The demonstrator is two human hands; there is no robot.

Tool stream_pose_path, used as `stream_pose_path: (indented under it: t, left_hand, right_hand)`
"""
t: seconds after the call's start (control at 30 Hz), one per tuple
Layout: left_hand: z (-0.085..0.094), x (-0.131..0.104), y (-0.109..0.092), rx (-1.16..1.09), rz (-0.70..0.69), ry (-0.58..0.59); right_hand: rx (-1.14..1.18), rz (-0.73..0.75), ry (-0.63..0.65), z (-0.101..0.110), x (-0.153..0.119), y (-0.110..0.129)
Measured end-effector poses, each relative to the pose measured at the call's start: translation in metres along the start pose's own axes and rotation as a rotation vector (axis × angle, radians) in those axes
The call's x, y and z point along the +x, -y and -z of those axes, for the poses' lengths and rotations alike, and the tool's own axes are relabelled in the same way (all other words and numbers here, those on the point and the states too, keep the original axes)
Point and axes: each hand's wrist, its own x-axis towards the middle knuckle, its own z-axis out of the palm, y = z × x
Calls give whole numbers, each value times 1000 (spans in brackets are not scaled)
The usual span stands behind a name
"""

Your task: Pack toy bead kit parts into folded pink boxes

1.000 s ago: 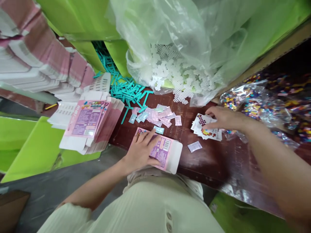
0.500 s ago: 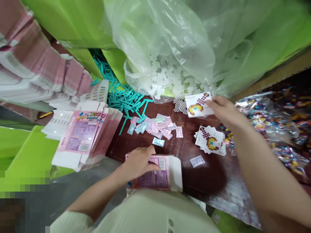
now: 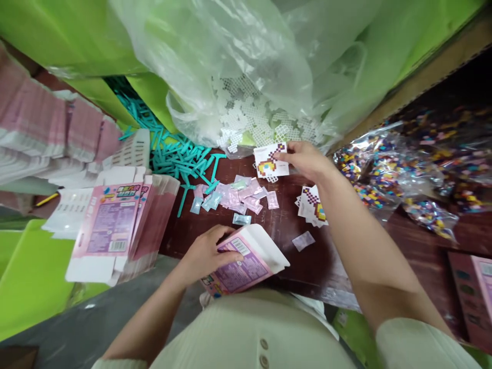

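Note:
My left hand [image 3: 209, 255] is closed around a pink and purple box [image 3: 244, 269], tilted near the table's front edge, its white end flap open to the right. My right hand [image 3: 305, 158] pinches a white card [image 3: 265, 166] printed with a pixel pattern, low over the white mesh pieces [image 3: 255, 120] at the mouth of a clear plastic bag. A mesh piece shows under the card's edge; whether my fingers hold it too I cannot tell. Between my hands lie small pink and blue sachets [image 3: 242, 195]. A pile of similar cards [image 3: 312, 207] sits beneath my right forearm.
Teal plastic sticks [image 3: 180, 159] spill out left of the bag. Stacks of flattened pink boxes [image 3: 111, 220] stand at the left. One lone sachet [image 3: 303, 241] lies near the front. Bags of colourful beads [image 3: 384, 164] fill the right side, beside a cardboard edge [image 3: 418, 72].
My right hand has carried the card left to the mesh pieces. My left hand has raised and tilted the box, its flap end lifting off the table. The camera view has shifted right.

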Motion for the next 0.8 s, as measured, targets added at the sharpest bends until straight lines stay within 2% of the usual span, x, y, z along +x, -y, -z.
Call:
stream_pose_path:
  t: [0.07, 0.17, 0.23, 0.33, 0.4, 0.5, 0.6, 0.73, 0.8]
  left_hand:
    - [-1, -2, 1, -63, 29, -1]
    - [-6, -7, -1, -156, 43, -13]
    - [-10, -11, -4, -179, 27, -25]
    - [-13, -23, -3, -206, 24, -66]
    - [-12, -33, 5, -264, 52, -103]
    - [-8, -49, 24, -380, 79, -191]
    - [-8, -60, 42, -477, 92, -274]
    - [-12, -65, 51, -534, 101, -282]
    - [-13, -67, 54, -544, 89, -289]
  right_hand:
    - [91, 6, 137, -5, -7, 16]
    - [-185, 60, 322, -30, 0, 45]
    - [-358, 89, 380, -51, 10, 65]
    - [-427, 139, 394, -70, 19, 85]
    - [-450, 181, 381, -66, 19, 88]
    - [-399, 201, 368, -47, 21, 79]
    - [-382, 215, 445, -39, 26, 71]
    - [-465, 331, 599, -61, 27, 77]
    - [-542, 316, 677, -72, 30, 81]
